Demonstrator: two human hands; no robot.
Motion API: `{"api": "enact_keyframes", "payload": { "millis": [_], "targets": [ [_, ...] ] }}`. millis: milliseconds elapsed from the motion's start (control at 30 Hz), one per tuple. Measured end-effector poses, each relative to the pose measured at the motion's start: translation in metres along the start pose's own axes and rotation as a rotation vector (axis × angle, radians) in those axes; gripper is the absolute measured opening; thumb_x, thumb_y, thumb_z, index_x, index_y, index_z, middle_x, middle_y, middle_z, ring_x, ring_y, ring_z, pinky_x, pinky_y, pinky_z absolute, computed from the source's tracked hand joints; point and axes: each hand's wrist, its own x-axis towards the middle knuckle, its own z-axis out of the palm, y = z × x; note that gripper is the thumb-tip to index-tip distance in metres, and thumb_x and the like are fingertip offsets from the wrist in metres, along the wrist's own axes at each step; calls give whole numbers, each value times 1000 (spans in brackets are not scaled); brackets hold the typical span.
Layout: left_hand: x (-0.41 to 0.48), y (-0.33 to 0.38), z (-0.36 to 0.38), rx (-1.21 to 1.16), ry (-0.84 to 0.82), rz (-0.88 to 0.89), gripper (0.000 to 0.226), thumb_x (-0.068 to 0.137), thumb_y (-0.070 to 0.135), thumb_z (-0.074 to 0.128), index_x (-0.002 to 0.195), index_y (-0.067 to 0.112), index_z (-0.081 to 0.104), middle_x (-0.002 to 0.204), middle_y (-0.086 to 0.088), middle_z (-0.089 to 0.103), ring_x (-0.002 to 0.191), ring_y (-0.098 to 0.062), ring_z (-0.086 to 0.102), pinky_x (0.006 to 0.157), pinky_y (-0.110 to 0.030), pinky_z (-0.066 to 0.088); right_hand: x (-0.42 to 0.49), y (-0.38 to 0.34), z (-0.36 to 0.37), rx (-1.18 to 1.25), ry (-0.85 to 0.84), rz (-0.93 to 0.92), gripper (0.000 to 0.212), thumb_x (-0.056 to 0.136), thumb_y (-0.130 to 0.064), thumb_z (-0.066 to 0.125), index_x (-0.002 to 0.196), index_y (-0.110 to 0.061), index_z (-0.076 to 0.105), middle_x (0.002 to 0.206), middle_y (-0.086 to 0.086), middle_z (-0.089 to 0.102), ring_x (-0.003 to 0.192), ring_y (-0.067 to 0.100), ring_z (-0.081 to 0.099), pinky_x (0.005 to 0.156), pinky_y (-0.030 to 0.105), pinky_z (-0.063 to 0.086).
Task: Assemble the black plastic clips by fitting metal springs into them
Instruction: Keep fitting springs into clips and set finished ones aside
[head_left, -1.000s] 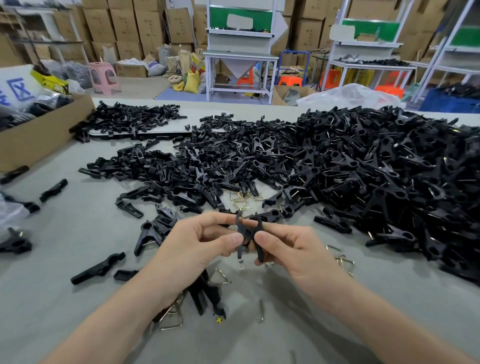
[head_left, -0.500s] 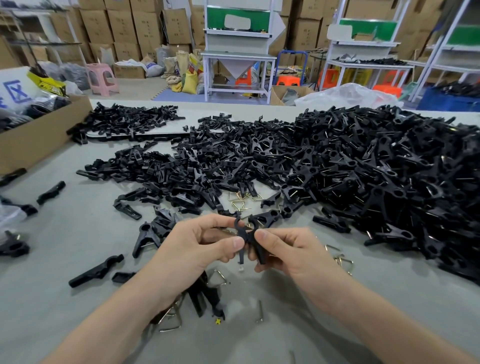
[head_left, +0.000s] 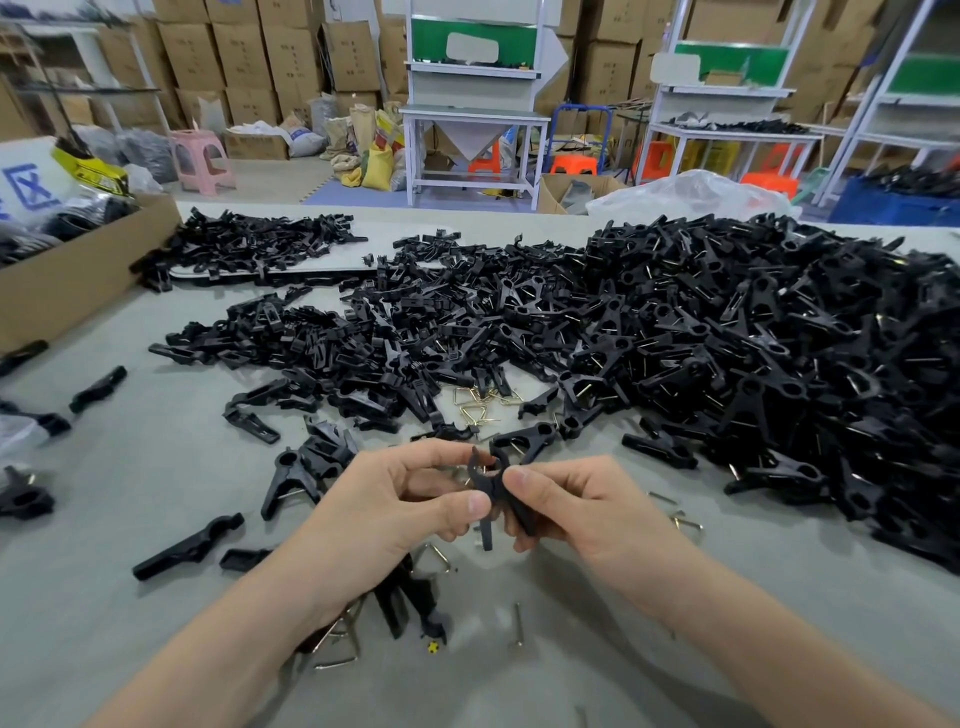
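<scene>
In the lower centre, the left hand (head_left: 395, 512) and right hand (head_left: 587, 512) each clamp their fingers on the black clip (head_left: 493, 491), probably aligning both halves for a spring.

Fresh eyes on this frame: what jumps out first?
The huge pile of black clips spreading over the right and far side of the grey table. Next, at near centre, the left hand and right hand pinching one black clip between them. Small brass-coloured springs lie just beyond the hands at the pile's edge.
</scene>
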Motion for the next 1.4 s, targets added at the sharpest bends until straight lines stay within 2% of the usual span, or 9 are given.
{"api": "enact_keyframes", "payload": {
  "millis": [133,267,400,533,633,833,1000,1233,1400],
  "targets": [
    [0,0,0,39,-58,15,49,66,28,74,114,29,66,59,5,66,58,-4,55,64,-10,45,-2,-6,-4,-56,-61,23,29,80,-34,55,62,-16,67,57,-1,58,54,10,50,57,18,46],
    [0,-1,-1,55,-64,25,50,64,32,77,113,33,67,59,3,66,59,-4,56,65,-10,45,-1,-8,-5,-90,-83,39,30,81,-37,53,66,-14,65,56,-2,57,53,10,48,57,17,43],
    [2,-3,-2,62,-58,25,49,61,36,79,109,37,69,72,-2,72,65,-4,60,67,-11,46,-1,-6,-3,-81,-34,20,30,92,-22,53,67,-16,68,57,-1,58,52,8,49,56,17,43],
    [3,-3,-1,54,-41,34,51,63,31,78,112,29,68,69,3,71,60,0,57,61,-7,42,0,-4,-5,-67,56,-37,20,92,-11,55,78,-8,70,56,-1,59,51,6,51,54,17,44],
    [3,-5,-2,71,-19,34,50,62,33,78,111,30,68,72,2,72,65,-5,59,68,-12,47,0,-4,-7,-62,85,-63,19,91,-12,56,83,-3,71,57,1,59,52,8,50,54,17,44],
    [4,-8,-2,29,-69,42,48,64,27,79,111,29,69,91,-7,76,83,-14,68,80,-22,50,0,0,-3,-162,56,-77,21,92,-16,57,77,-14,71,56,-4,60,53,9,51,57,20,44],
    [4,-8,0,69,-73,56,52,64,25,78,114,28,66,66,5,69,63,-4,61,65,-11,45,-2,-3,-4,-180,23,-31,20,93,-14,57,81,-17,72,57,-3,61,54,7,52,57,17,45],
    [6,-8,0,69,-61,74,53,63,27,79,115,30,66,73,-1,72,67,-5,63,67,-12,46,-1,-3,-5,-174,29,-35,18,92,-13,57,84,-16,73,56,-6,61,53,4,53,57,16,45],
    [5,-7,1,57,-55,76,53,64,24,76,116,24,64,65,10,69,61,2,59,61,-6,43,0,0,-7,-175,51,-54,18,91,-18,58,82,-16,75,56,-4,61,53,7,51,58,18,44]
  ]
}}
